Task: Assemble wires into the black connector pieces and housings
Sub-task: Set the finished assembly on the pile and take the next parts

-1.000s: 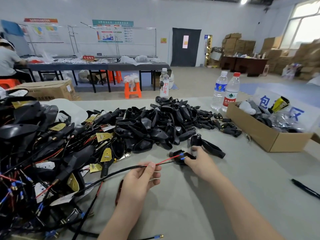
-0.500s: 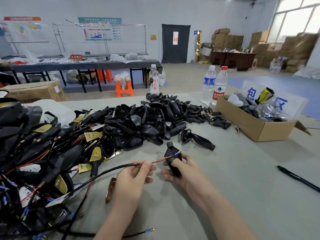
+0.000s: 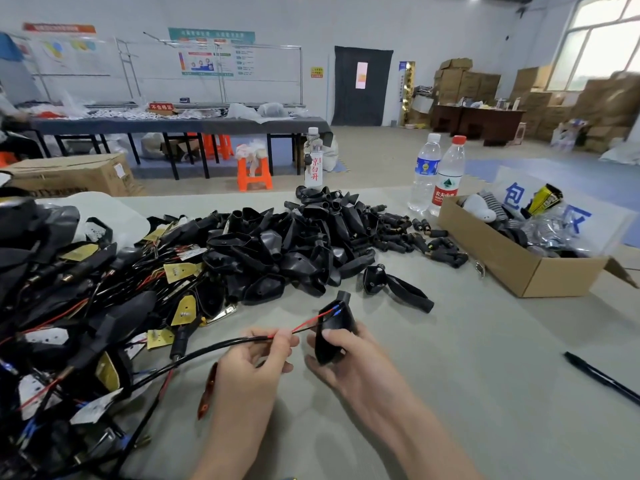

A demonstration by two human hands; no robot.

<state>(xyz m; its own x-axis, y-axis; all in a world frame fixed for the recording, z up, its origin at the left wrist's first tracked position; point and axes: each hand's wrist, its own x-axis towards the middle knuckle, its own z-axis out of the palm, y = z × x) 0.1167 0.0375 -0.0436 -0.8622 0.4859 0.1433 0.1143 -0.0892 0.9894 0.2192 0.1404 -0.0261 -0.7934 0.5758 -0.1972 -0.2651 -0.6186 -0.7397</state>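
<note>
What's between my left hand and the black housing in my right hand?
Head view: thin red and black wires span the gap from the left hand to the black plastic housing that the right hand grips, blue tips at its opening.

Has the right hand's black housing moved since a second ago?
Yes. The housing tipped upright and drew slightly toward the person, away from the loose black piece.

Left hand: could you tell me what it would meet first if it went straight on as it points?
Probably the housing held by the right hand, where the wire pinched by the left hand leads; depth is unclear.
</note>
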